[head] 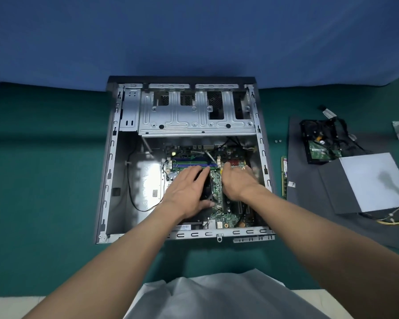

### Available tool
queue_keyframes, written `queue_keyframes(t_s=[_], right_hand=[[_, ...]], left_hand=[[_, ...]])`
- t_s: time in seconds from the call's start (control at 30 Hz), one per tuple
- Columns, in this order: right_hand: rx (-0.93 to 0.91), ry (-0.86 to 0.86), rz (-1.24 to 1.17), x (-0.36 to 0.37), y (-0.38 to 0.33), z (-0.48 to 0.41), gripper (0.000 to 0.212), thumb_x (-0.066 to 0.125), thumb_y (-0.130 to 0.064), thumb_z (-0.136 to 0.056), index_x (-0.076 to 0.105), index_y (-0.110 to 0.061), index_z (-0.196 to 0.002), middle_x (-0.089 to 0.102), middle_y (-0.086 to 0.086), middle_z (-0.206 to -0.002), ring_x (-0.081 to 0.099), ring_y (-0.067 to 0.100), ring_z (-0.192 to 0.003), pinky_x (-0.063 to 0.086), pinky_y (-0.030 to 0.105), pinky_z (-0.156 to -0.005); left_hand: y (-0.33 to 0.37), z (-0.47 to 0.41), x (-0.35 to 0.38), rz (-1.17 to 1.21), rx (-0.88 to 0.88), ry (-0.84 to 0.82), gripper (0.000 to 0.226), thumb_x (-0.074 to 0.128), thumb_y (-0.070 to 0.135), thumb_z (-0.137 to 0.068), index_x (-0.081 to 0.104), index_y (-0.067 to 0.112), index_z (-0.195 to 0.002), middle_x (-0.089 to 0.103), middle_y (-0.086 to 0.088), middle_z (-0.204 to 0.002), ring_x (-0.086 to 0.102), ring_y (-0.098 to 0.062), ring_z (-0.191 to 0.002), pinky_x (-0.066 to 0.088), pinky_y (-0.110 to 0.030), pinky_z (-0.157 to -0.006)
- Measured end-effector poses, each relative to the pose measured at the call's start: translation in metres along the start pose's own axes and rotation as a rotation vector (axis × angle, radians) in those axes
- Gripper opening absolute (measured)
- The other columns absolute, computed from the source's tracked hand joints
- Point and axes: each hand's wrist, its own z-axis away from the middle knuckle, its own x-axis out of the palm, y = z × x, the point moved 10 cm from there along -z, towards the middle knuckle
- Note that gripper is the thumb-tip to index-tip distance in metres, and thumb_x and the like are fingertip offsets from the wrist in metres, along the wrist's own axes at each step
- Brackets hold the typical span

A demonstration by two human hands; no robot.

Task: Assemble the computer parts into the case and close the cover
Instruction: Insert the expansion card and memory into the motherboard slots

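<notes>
Head view, one entry per item.

- Case point(112, 157): open, lying flat on green table point(44, 169), both hands inside it.
- Motherboard point(217, 183): seated on the case floor, directly beneath the fingers of both hands.
- Left hand point(184, 189): fingers point(194, 171) relaxed and nearly straight, laid across the top of black fan point(206, 189); thumb along the fan's near edge.
- Right hand point(237, 183): resting on the board just right of the fan. Its fingers are motion-blurred, so whether they are clenched or grasping anything cannot be told.
- Memory slots point(184, 162): blue and green, just beyond the left fingertips.
- Drive cage point(194, 120): bare metal, well beyond both sets of fingertips, at the far end of the case.
- Memory stick point(284, 178): on the table outside the case, to the right of the right hand's fingers.
- Cover panel point(309, 203): dark, flat, further right, bearing hard drive point(320, 149) and grey power supply point(373, 183).
- Screws point(278, 141): two, loose, beyond the memory stick.
</notes>
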Motion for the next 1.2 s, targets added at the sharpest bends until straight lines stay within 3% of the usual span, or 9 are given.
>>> queue_keyframes(t_s=[0.1, 0.17, 0.23, 0.37, 0.5, 0.67, 0.77, 0.9, 1.2], right_hand=[[0.040, 0.145, -0.150, -0.006, 0.012, -0.003, 0.042, 0.044, -0.012, -0.093, 0.037, -0.001, -0.133, 0.065, 0.017, -0.109, 0.055, 0.034, -0.114, 0.023, 0.043, -0.111], [0.038, 0.215, -0.294, -0.015, 0.015, -0.004, 0.028, 0.048, -0.017, -0.095, 0.048, -0.003, -0.119, 0.065, 0.020, -0.105, 0.058, 0.034, -0.096, 0.041, 0.038, -0.090], [0.036, 0.275, -0.404, -0.028, 0.014, -0.003, 0.020, 0.050, -0.023, -0.096, 0.053, -0.007, -0.108, 0.065, 0.019, -0.101, 0.053, 0.031, -0.082, 0.041, 0.032, -0.072], [0.000, 0.291, -0.509, -0.045, 0.011, 0.000, 0.017, 0.055, -0.031, -0.092, 0.052, -0.017, -0.102, 0.061, 0.013, -0.097, 0.058, 0.033, -0.086, 0.049, 0.038, -0.075], [-0.078, 0.280, -0.589, -0.062, 0.011, 0.005, 0.011, 0.062, -0.025, -0.082, 0.051, -0.024, -0.084, 0.060, 0.004, -0.085, 0.051, 0.023, -0.079, 0.038, 0.031, -0.060], [-0.091, 0.342, -0.684, -0.071, 0.017, 0.012, 0.020, 0.066, -0.027, -0.085, 0.057, -0.015, -0.073, 0.058, -0.002, -0.061, 0.053, 0.015, -0.058, 0.036, 0.025, -0.050], [-0.117, 0.374, -0.690, -0.074, 0.016, 0.015, 0.023, 0.061, -0.031, -0.090, 0.053, -0.014, -0.077, 0.055, -0.003, -0.062, 0.049, 0.009, -0.054, 0.032, 0.020, -0.047], [-0.183, 0.351, -0.696, -0.074, 0.011, 0.018, 0.021, 0.058, -0.030, -0.094, 0.049, -0.015, -0.083, 0.051, -0.005, -0.061, 0.044, 0.007, -0.050, 0.032, 0.011, -0.042], [-0.179, 0.336, -0.744, -0.072, 0.016, 0.018, 0.022, 0.056, -0.032, -0.095, 0.048, -0.013, -0.087, 0.054, -0.002, -0.067, 0.044, 0.010, -0.053, 0.032, 0.012, -0.043]], left_hand=[[0.000, 0.000, 0.000, 0.008, 0.004, 0.013, 0.101, 0.055, 0.068, -0.082, 0.003, 0.021, -0.154, 0.013, -0.004, -0.159, 0.009, -0.023, -0.146, 0.001, -0.032, -0.117], [0.000, 0.000, -0.002, 0.010, 0.007, 0.039, 0.097, 0.053, 0.068, -0.083, 0.008, 0.019, -0.154, 0.018, -0.006, -0.157, 0.014, -0.024, -0.144, 0.007, -0.032, -0.118], [0.000, -0.001, -0.004, 0.016, 0.004, 0.054, 0.095, 0.054, 0.067, -0.084, 0.012, 0.017, -0.153, 0.022, -0.008, -0.155, 0.017, -0.024, -0.142, 0.009, -0.032, -0.117], [0.000, -0.002, -0.002, 0.022, 0.003, 0.035, 0.096, 0.056, 0.066, -0.083, 0.013, 0.016, -0.153, 0.023, -0.009, -0.154, 0.019, -0.025, -0.141, 0.011, -0.034, -0.116], [0.000, -0.005, 0.001, 0.040, -0.005, 0.008, 0.096, 0.056, 0.064, -0.084, 0.010, 0.015, -0.153, 0.020, -0.008, -0.155, 0.015, -0.025, -0.141, 0.009, -0.034, -0.117], [-0.003, -0.006, 0.010, 0.076, -0.013, -0.062, 0.097, 0.052, 0.064, -0.087, 0.000, 0.017, -0.154, 0.005, -0.003, -0.160, 0.000, -0.019, -0.145, -0.007, -0.032, -0.117], [-0.004, -0.008, 0.018, 0.072, -0.016, -0.131, 0.097, 0.046, 0.064, -0.089, -0.010, 0.018, -0.154, -0.013, 0.002, -0.161, -0.018, -0.014, -0.146, -0.018, -0.030, -0.112], [-0.008, -0.012, 0.027, 0.095, -0.031, -0.229, 0.099, 0.044, 0.065, -0.090, -0.022, 0.022, -0.150, -0.034, 0.008, -0.155, -0.038, -0.004, -0.133, -0.025, -0.027, -0.105], [-0.009, -0.011, 0.032, 0.111, -0.044, -0.275, 0.099, 0.046, 0.063, -0.091, -0.025, 0.026, -0.149, -0.040, 0.010, -0.151, -0.040, -0.004, -0.132, -0.025, -0.028, -0.107]])
